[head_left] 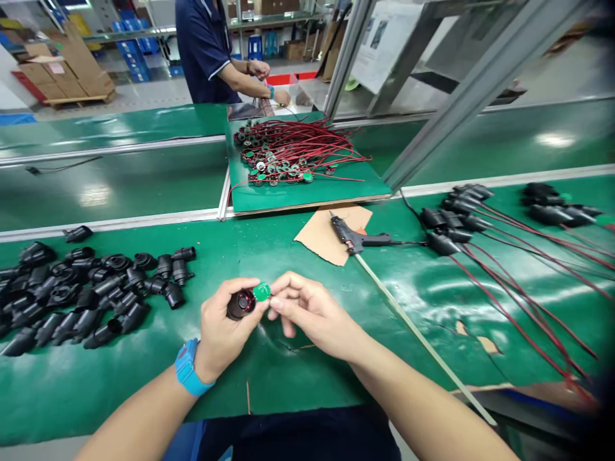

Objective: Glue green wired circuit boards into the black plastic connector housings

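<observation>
My left hand, a blue band at its wrist, is closed round a black plastic housing whose round opening faces up. Beside that opening is a small round green circuit board, close to my left fingertips. The thumb and fingers of my right hand are pinched together at the board's right edge. Both hands are above the green work surface, and my fingers hide part of the housing. Beyond them, a black glue gun with a long pale glue stick lies on a piece of cardboard.
Many black housings lie loose at left. On a raised green board sit round parts with red wires. Wired black housings lie at right. A slanted metal post rises there. Across the bench, a co-worker works with both hands.
</observation>
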Demonstrator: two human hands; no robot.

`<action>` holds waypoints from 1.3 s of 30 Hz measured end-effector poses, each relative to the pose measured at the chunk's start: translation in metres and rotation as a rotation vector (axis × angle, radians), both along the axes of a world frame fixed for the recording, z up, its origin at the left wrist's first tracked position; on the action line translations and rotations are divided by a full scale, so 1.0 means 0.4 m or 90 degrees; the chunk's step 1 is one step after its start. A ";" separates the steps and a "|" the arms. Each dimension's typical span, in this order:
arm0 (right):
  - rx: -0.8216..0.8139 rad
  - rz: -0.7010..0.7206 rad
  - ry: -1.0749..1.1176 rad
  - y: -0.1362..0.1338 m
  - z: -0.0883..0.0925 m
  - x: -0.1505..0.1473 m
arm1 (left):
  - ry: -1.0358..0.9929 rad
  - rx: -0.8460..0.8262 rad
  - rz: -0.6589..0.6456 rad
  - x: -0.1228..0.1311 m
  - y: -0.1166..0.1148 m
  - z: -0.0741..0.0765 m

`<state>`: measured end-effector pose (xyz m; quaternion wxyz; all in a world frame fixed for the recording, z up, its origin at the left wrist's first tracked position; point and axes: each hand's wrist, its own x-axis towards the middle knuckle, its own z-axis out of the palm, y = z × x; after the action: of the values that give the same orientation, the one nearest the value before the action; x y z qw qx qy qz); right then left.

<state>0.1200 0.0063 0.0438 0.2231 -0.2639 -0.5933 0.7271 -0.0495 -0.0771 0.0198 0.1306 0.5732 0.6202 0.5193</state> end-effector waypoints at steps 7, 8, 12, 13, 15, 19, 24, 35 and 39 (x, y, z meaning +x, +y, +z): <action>0.181 -0.172 -0.030 0.010 -0.007 0.004 | -0.006 -0.122 -0.116 -0.010 0.003 0.010; 0.236 -0.200 -0.040 0.008 -0.013 0.006 | -0.013 -0.138 -0.133 -0.009 0.003 0.010; 0.483 -0.268 -0.067 0.006 -0.033 0.017 | -0.038 -0.169 -0.133 -0.001 0.005 0.002; 0.543 -0.275 -0.075 0.007 -0.035 0.019 | -0.038 -0.168 -0.129 0.001 0.006 -0.001; 0.649 -0.278 -0.087 0.010 -0.034 0.023 | -0.031 -0.164 -0.132 0.004 0.007 -0.007; 0.782 -0.271 -0.098 0.011 -0.030 0.029 | -0.031 -0.169 -0.148 0.005 0.007 -0.007; 0.891 -0.228 -0.124 0.004 -0.035 0.047 | -0.056 -0.230 -0.179 -0.006 0.014 0.011; 1.084 -0.164 -0.226 -0.008 0.003 0.056 | -0.184 -0.316 -0.227 -0.009 0.020 0.028; 1.054 -0.153 -0.199 -0.013 -0.008 0.044 | -0.231 -0.317 -0.186 -0.004 0.023 0.013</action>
<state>0.1375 0.0013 0.0408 0.3355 -0.1743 -0.9256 -0.0152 -0.0511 -0.0679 0.0250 0.4478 0.5047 0.6062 0.4211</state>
